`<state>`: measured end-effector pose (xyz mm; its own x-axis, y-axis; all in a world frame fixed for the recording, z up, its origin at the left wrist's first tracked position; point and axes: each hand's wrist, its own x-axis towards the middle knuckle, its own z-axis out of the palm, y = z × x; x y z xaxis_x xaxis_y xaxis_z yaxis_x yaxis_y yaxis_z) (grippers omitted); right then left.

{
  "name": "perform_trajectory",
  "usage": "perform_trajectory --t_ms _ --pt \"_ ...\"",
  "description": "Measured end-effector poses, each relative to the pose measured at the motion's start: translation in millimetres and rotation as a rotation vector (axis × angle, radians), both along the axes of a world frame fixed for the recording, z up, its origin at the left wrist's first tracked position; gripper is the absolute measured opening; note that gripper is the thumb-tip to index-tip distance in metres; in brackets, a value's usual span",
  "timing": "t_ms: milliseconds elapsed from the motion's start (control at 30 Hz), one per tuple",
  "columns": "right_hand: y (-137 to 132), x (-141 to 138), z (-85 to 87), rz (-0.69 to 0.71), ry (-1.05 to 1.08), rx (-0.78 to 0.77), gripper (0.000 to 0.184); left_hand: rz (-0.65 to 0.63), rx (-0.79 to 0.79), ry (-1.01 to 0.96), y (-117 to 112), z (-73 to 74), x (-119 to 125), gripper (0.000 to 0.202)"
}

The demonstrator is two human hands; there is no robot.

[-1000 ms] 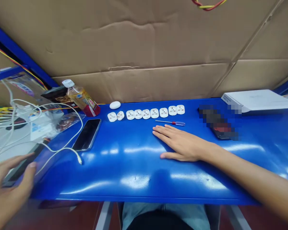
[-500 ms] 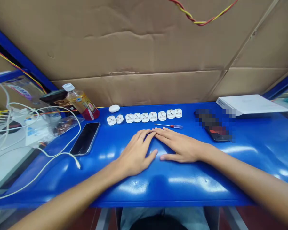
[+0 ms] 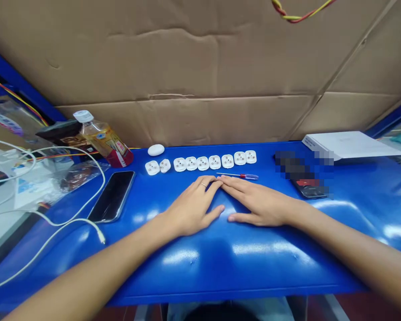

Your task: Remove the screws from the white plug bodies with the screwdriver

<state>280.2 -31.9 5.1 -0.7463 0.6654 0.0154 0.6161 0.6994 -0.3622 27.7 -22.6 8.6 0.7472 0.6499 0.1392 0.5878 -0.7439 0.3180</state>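
Left hand [image 3: 192, 209] and right hand [image 3: 259, 203] palm-down at mid-frame, gripping nothing, fingertips meeting. I see the screwdriver [image 3: 243, 176] just above them, long axis running crosswise, handle toward frame right, nearer the right hand.

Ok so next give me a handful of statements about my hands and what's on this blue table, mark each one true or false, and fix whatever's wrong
1. The left hand and the right hand both lie on the blue table. True.
2. The left hand's fingers are all bare. False: one wears a ring.
3. The screwdriver lies nearer to you than the row of white pieces. True.
4. That row has five pieces. False: it has nine.
5. The bottle stands farther back than the phone. True.
6. The right hand is gripping the phone. False: the right hand holds nothing.
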Motion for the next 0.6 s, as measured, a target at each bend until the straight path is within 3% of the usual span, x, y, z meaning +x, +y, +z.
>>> perform_trajectory --t_ms 300,367,467,600 --pt "-3 -1 1.3 -0.018 -0.028 0.029 0.091 -0.047 0.058 0.091 15 14.2 -15 0.054" --pt "-3 0 2.0 -0.009 -0.011 0.044 0.088 0.02 0.126 0.042 27 26.4 -30 0.05" --pt "-3 1 4.9 0.029 0.011 0.083 0.075 0.233 0.242 -0.041 47 50.8 -67 0.045" --pt "1 1 10.5 0.032 0.026 0.237 0.055 0.501 0.142 0.048 67 67.8 -116 0.057"
